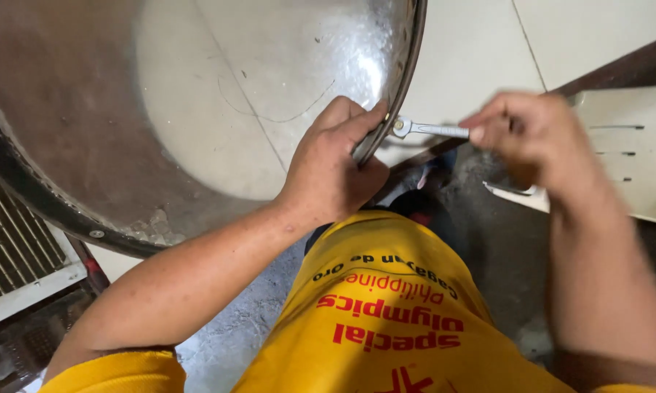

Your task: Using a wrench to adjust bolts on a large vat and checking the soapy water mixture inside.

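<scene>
Above a lap in yellow cloth, a large shiny metal drum (197, 109), nothing visible inside, is gripped at its rim by the left hand (331, 171), while the right hand (539, 138) pinches a small silver wrench (430, 129) set against that rim.

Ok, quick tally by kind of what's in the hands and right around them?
Hands: 2, left and right
Wrenches: 1, silver wrench in the right hand
Round metal drums: 1, shiny drum, rim gripped by the left hand
White slotted panels: 1
Total: 5
</scene>
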